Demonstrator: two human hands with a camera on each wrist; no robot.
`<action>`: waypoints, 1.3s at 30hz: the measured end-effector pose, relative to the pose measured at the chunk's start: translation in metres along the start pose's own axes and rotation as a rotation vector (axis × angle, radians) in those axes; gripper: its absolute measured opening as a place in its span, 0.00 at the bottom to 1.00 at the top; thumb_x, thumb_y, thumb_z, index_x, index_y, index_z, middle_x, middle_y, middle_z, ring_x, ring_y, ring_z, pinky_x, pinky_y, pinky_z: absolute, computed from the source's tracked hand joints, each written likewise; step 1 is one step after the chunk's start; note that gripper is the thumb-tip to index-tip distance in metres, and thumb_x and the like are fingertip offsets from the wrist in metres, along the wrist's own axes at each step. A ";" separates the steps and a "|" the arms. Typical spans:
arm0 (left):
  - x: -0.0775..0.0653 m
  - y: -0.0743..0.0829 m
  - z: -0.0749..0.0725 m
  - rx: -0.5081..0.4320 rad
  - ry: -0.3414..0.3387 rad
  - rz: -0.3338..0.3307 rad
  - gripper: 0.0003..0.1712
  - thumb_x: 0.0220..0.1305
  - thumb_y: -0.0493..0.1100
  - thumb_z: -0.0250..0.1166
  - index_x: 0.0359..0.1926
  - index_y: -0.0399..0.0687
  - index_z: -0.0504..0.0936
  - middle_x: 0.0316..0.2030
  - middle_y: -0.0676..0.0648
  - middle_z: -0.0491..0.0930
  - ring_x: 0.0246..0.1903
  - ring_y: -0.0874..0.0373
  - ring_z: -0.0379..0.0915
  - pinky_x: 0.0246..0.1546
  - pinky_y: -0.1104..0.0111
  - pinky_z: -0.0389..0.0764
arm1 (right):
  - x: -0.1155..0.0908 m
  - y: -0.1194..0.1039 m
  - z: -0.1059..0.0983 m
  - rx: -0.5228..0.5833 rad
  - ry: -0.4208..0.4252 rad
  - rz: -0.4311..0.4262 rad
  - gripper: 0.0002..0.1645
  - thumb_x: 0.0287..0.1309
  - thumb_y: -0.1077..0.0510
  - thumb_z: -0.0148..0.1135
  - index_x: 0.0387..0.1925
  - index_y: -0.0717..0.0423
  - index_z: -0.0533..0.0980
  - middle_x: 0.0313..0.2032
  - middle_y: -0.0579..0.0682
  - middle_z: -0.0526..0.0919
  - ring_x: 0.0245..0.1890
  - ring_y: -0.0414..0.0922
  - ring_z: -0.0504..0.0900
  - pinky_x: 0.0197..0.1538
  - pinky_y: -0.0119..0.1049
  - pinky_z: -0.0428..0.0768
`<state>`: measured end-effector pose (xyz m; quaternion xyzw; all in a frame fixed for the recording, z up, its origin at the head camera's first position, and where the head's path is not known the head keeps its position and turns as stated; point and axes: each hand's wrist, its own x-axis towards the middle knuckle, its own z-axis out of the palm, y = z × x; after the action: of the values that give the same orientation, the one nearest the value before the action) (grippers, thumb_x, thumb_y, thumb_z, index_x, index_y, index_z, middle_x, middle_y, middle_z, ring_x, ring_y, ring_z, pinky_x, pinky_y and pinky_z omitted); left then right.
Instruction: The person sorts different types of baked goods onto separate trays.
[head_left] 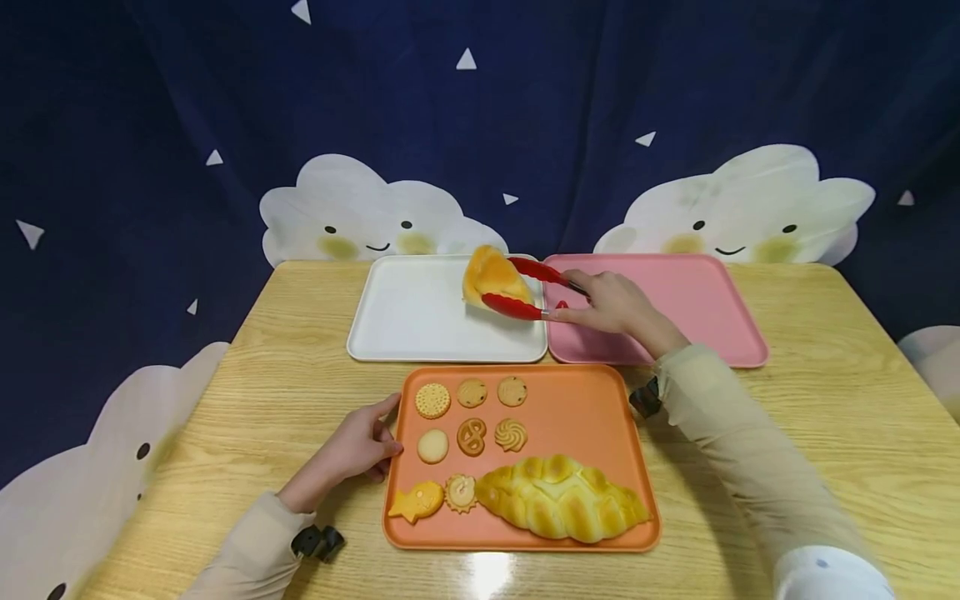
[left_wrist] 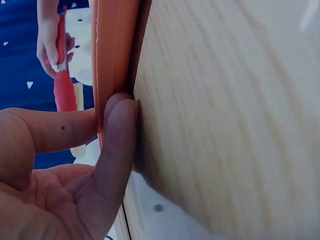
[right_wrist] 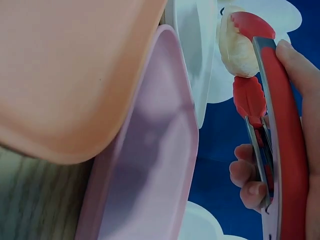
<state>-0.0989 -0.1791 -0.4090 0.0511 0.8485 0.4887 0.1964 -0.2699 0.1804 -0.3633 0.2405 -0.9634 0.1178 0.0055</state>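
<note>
My right hand [head_left: 618, 308] grips a pair of red-tipped metal tongs [right_wrist: 285, 130]. Between the tongs' two red heads is a golden bread bun [head_left: 489, 273], held over the right part of the white tray [head_left: 408, 308]. From the right wrist view, the bun's pale underside shows and it seems raised above the tray. At the near left, my left hand [head_left: 354, 446] pinches the left rim of the orange tray [head_left: 573, 417]. Thumb and fingers lie on either side of that rim in the left wrist view.
A pink tray [head_left: 682, 300] adjoins the white one, under my right forearm. The orange tray carries a braided loaf [head_left: 562, 500], a fish-shaped biscuit [head_left: 418, 502], a pretzel [head_left: 472, 437] and several round biscuits [head_left: 432, 401]. Behind the wooden table [head_left: 300, 333] hangs a dark blue cloud-print curtain [head_left: 525, 108].
</note>
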 end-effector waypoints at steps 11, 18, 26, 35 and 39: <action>0.000 0.000 0.001 -0.003 0.002 -0.003 0.41 0.55 0.26 0.59 0.68 0.33 0.49 0.17 0.45 0.73 0.14 0.53 0.72 0.12 0.62 0.77 | 0.014 0.002 0.009 -0.014 -0.054 0.011 0.49 0.43 0.25 0.56 0.59 0.53 0.67 0.21 0.51 0.75 0.26 0.50 0.73 0.36 0.44 0.75; 0.000 0.000 0.001 -0.003 0.002 0.005 0.41 0.55 0.26 0.59 0.67 0.32 0.49 0.17 0.45 0.73 0.14 0.52 0.72 0.12 0.62 0.77 | 0.017 0.006 0.017 -0.003 -0.103 0.051 0.51 0.40 0.23 0.55 0.58 0.53 0.67 0.24 0.52 0.75 0.26 0.50 0.73 0.33 0.41 0.74; 0.001 -0.001 0.001 -0.003 -0.002 0.009 0.41 0.55 0.26 0.58 0.67 0.32 0.49 0.17 0.45 0.73 0.14 0.52 0.72 0.12 0.62 0.77 | 0.005 0.005 0.010 0.013 -0.062 0.096 0.56 0.37 0.21 0.55 0.62 0.53 0.63 0.33 0.56 0.79 0.32 0.52 0.75 0.42 0.48 0.76; 0.001 0.000 0.000 -0.012 -0.002 -0.006 0.41 0.56 0.26 0.58 0.68 0.33 0.48 0.18 0.45 0.73 0.14 0.53 0.72 0.12 0.62 0.77 | -0.016 0.003 0.000 0.000 -0.038 0.067 0.56 0.37 0.21 0.55 0.62 0.52 0.63 0.29 0.54 0.78 0.29 0.50 0.74 0.39 0.48 0.76; 0.001 0.000 0.000 -0.015 0.000 -0.013 0.41 0.56 0.26 0.58 0.68 0.33 0.48 0.18 0.45 0.73 0.14 0.53 0.72 0.12 0.62 0.77 | -0.026 0.001 -0.002 -0.004 -0.018 0.048 0.57 0.36 0.21 0.55 0.62 0.52 0.63 0.28 0.54 0.78 0.28 0.49 0.74 0.37 0.47 0.76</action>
<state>-0.0992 -0.1788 -0.4097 0.0439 0.8451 0.4937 0.2001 -0.2470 0.1941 -0.3635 0.2184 -0.9692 0.1136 -0.0055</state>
